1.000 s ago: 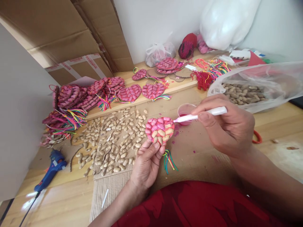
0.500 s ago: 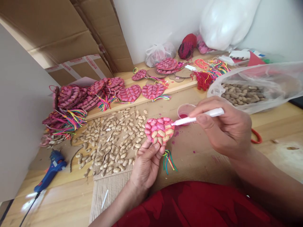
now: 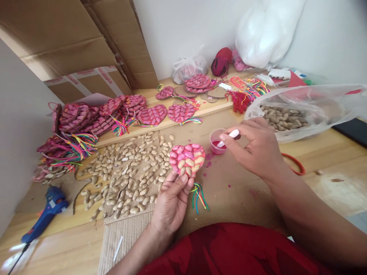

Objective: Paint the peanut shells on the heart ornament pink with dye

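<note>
My left hand (image 3: 173, 196) pinches the lower tip of a red heart-shaped ornament (image 3: 187, 159) covered with peanuts in the shell. Its upper and left peanuts are painted pink; those at the lower middle and right are bare tan. A multicoloured tassel (image 3: 200, 194) hangs below it. In my right hand (image 3: 254, 147) is a white pen-like brush (image 3: 233, 134), closed in the fingers and pointing down. The brush's tip is inside a small clear plastic cup (image 3: 214, 133) of pink paint, to the right of the heart.
Loose peanuts (image 3: 134, 172) cover the cardboard at left. A blue glue gun (image 3: 47, 214) lies beyond them. Finished pink ornaments (image 3: 78, 118) are piled along the back ledge. A plastic bag of peanuts (image 3: 282, 116) lies at right, near a red-orange ring (image 3: 299, 167).
My right hand has moved the brush from the heart's right side into the paint cup. My left hand still holds the heart. The whole view has shifted slightly.
</note>
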Demonstrator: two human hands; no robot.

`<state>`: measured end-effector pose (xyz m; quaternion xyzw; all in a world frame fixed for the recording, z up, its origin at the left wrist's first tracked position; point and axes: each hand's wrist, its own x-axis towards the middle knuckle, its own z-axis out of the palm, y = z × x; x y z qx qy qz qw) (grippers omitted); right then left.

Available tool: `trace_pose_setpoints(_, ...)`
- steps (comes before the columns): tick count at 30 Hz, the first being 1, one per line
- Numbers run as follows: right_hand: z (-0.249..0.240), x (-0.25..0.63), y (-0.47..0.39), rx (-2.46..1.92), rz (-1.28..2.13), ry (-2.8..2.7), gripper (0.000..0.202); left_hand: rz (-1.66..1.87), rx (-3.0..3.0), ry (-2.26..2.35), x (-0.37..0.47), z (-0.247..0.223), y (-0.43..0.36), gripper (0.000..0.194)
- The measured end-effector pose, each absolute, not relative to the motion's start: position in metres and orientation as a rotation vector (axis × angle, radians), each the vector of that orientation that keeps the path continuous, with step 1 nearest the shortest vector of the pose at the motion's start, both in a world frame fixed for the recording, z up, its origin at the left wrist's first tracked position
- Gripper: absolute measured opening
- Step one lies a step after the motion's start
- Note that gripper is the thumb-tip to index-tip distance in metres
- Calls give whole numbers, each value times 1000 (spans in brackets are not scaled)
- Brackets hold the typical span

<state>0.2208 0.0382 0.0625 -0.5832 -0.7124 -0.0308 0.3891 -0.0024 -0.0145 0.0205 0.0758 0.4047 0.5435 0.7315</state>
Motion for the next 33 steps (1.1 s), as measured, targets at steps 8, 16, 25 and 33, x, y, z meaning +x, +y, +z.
trace_pose_setpoints(8,54,216,38,-1593,-194,-1876,24,1186,178,893,-2,23,-15,24)
trace_pose_setpoints(16,56,215,38,-1586,-177,-1899,23,1176,197,884,-2,22,-15,26)
trace_pose_setpoints(25,68,219,34,-1465,-221,-1773,15,1161,242,845,-2,23,-16,23)
trace_pose_setpoints(33,74,219,29,-1384,-191,-1741,8,1169,254,841,-1,22,-14,26)
